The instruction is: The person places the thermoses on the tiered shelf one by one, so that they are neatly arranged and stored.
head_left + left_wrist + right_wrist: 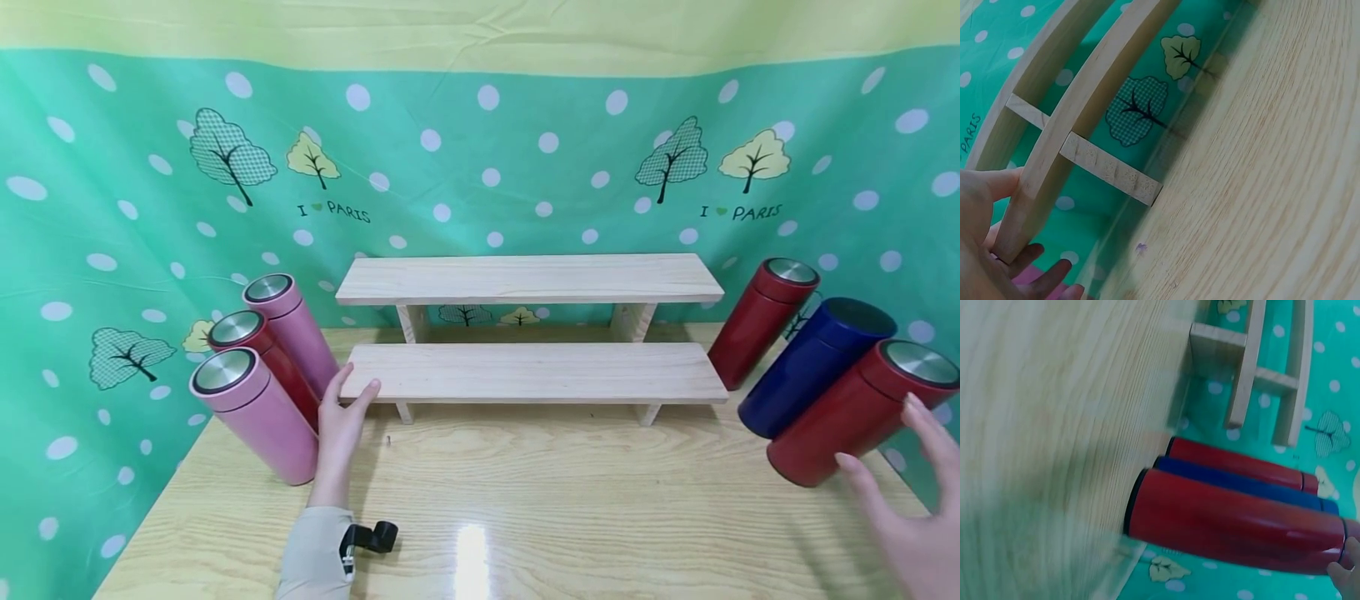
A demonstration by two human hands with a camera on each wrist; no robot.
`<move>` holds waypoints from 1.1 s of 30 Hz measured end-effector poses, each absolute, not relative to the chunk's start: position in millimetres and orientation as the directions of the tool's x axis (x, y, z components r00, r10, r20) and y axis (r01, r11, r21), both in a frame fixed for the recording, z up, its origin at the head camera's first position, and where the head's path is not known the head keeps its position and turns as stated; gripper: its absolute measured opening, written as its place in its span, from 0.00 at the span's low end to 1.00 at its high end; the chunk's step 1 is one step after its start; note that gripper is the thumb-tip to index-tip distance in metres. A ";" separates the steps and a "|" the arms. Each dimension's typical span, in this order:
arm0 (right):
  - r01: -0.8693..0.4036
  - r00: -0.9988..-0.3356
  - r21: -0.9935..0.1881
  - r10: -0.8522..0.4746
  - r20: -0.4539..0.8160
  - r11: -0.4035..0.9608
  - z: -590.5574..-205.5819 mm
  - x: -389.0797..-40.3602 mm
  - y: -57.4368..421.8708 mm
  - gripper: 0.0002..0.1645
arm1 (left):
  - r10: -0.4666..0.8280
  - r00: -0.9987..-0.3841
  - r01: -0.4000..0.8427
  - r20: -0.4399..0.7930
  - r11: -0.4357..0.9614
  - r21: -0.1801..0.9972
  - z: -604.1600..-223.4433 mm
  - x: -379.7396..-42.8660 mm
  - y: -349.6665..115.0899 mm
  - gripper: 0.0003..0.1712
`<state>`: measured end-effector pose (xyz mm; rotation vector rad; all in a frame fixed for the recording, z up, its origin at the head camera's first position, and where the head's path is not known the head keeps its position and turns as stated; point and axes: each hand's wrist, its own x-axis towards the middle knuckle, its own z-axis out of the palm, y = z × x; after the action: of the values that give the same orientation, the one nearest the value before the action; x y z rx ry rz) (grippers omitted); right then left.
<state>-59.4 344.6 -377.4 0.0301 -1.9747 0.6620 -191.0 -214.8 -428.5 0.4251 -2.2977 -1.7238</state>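
My left hand [340, 433] holds the left end of the lower board of a two-step wooden shelf [528, 372]. In the left wrist view the thumb lies on one face of the board and the other fingers [1054, 278] reach under it. At the far right, my right hand [922, 529] is beside the front red thermos flask [840, 425], thumb and forefinger spread apart. The right wrist view has its fingertips [1341, 575] right at the flask's cap end. A blue flask [806, 375] and another red flask [761, 321] stand behind it.
Left of the shelf stand a front pink flask [262, 421], a red flask [281, 362] and a rear pink flask [300, 333], close to the left forearm. A green dotted cloth [517, 167] hangs behind the wood-grain table [600, 500]. The left wrist wears a black camera mount [367, 537].
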 end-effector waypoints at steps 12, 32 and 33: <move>-0.151 -0.561 -0.648 0.475 0.678 0.746 -388.0 -60.4 369.3 0.38 | -0.368 -0.930 -0.100 0.005 0.266 0.959 -426.0 -190.6 -215.7 0.41; 0.031 -0.683 -0.882 0.654 0.324 0.470 -380.3 -95.4 379.9 0.51 | -0.365 -0.931 -0.097 0.002 0.252 0.963 -427.4 -190.1 -214.8 0.40; 0.025 -0.685 -0.882 0.651 0.327 0.470 -380.5 -96.7 380.2 0.51 | -0.364 -0.932 -0.096 0.003 0.252 0.963 -427.8 -190.2 -214.8 0.40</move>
<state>-96.7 380.2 -380.5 -0.5589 -2.0613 1.2222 -190.2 -214.8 -427.8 0.4300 -2.2981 -1.7415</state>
